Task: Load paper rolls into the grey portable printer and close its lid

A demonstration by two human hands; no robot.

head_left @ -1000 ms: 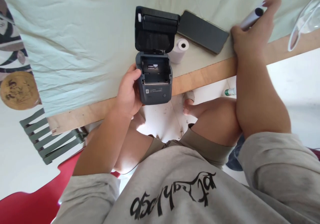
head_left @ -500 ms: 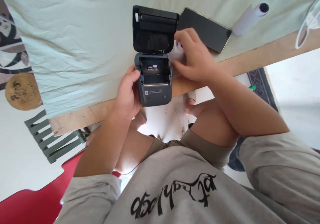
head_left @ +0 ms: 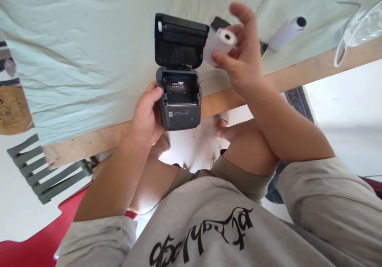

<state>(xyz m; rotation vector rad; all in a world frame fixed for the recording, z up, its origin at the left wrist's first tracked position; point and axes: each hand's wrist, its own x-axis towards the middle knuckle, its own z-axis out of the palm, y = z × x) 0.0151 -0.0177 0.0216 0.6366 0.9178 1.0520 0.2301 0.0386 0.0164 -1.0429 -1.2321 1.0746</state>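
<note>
A dark grey portable label printer (head_left: 180, 115) is held at the table's front edge by my left hand (head_left: 146, 114), whose fingers wrap its left side. Its lid (head_left: 180, 40) stands swung back, and the paper bay (head_left: 182, 90) shows a small label inside and no roll. To the right of the lid, my right hand (head_left: 246, 52) grips a small white paper roll (head_left: 221, 46) between thumb and fingers, its hollow core facing up. Part of a black phone (head_left: 220, 22) lies on the cloth behind that hand.
A second white paper roll (head_left: 286, 32) with a dark core lies farther right. Beyond it are a white cable (head_left: 340, 52) and clear plastic (head_left: 362, 28). Pale green cloth (head_left: 104, 60) covers the wooden table (head_left: 98, 139). A red chair (head_left: 32, 239) is at lower left.
My right hand has lifted the small paper roll up and away from the printer's right side, turning it so its end shows. The printer stays in my left hand.
</note>
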